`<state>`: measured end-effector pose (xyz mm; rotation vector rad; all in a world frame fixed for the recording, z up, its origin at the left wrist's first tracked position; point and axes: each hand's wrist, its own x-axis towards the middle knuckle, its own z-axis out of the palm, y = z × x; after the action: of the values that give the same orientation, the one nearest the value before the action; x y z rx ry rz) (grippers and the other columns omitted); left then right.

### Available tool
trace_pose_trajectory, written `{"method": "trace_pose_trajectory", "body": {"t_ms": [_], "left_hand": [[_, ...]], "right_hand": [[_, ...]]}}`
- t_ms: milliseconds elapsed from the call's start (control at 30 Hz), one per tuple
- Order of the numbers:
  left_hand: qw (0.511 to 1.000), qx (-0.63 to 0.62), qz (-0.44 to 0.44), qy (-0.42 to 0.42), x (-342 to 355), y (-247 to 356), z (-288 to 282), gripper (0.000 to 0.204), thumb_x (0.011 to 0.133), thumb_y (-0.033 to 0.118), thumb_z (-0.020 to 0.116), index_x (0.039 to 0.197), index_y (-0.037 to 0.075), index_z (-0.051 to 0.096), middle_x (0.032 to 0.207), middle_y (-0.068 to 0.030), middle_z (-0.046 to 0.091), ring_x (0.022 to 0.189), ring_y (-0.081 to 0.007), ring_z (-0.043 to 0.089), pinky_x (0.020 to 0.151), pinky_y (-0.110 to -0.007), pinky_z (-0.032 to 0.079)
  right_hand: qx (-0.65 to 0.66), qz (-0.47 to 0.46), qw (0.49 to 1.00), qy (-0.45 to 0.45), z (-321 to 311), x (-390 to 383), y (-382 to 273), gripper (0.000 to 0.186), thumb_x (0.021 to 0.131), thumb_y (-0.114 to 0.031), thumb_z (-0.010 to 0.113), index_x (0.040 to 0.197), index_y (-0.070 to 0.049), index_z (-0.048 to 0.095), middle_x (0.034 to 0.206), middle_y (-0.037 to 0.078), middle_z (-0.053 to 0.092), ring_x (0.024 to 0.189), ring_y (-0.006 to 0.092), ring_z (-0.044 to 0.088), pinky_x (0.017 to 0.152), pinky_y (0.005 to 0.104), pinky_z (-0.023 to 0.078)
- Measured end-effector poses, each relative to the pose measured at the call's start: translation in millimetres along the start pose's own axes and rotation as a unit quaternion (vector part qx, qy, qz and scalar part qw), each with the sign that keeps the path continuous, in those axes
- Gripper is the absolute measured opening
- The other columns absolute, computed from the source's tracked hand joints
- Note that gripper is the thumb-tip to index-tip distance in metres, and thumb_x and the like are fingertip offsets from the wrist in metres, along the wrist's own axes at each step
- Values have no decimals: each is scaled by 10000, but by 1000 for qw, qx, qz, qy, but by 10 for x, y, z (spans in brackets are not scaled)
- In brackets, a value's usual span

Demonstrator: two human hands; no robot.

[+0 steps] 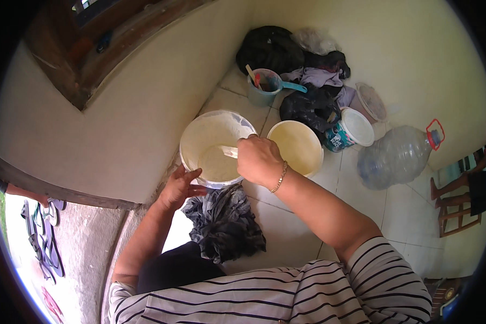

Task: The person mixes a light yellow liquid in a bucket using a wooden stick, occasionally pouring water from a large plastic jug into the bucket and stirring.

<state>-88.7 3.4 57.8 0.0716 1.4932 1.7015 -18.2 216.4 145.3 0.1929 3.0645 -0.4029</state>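
A white plastic bucket [200, 135] with pale residue inside is tilted at the centre. My right hand [260, 162] is closed round a pale flat stick [228, 152] that reaches into it. My left hand [181, 186] holds the bucket at its lower left rim, fingers bent against it. Just right of it stands another white bucket [294, 141] with a cream-coloured inside. A crumpled dark grey cloth [224, 227] lies on the floor below the first bucket.
A pail [262, 97] with tools, black bags [270, 46], a lidded bucket [337, 137] and a large water bottle [389, 159] are along the back and right. A wall [108, 151] borders the left, with sandals [51, 248] beside it. Other people's legs [445, 186] show at both edges.
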Motion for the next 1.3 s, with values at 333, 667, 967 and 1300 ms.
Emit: {"method": "trace_pose_trajectory", "body": {"t_ms": [333, 667, 967, 1300], "left_hand": [[994, 45, 95, 36, 198, 82, -143, 464, 835, 94, 483, 1267, -70, 448, 1090, -210, 605, 840, -331, 665, 693, -407, 592], [916, 263, 166, 254, 189, -242, -437, 519, 864, 238, 635, 1278, -17, 453, 1158, -214, 556, 841, -230, 627, 666, -304, 538], [930, 331, 108, -122, -688, 613, 228, 142, 871, 110, 637, 888, -22, 591, 770, -81, 620, 731, -160, 594, 661, -307, 490], [643, 656, 194, -344, -523, 936, 1637, 365, 857, 208, 608, 1124, -31, 542, 1026, -196, 592, 1017, -318, 583, 896, -388, 456]], "right_hand": [[-42, -26, 998, -33, 212, -112, -177, 223, 830, -204, 588, 866, -1, 674, 1056, 225, 576, 832, 317, 648, 720, 432, 515], [157, 188, 944, 223, -147, -906, 1996, 346, 869, -336, 633, 958, -2, 652, 893, 141, 653, 780, 272, 652, 697, 372, 513], [531, 393, 749, 58, 117, -1089, 2598, 645, 849, -587, 562, 1028, 31, 604, 916, 128, 642, 759, 232, 657, 651, 350, 546], [558, 323, 733, -217, 230, -1355, 2382, 418, 823, -369, 593, 1045, -16, 616, 948, 140, 645, 869, 266, 655, 717, 392, 539]]}}
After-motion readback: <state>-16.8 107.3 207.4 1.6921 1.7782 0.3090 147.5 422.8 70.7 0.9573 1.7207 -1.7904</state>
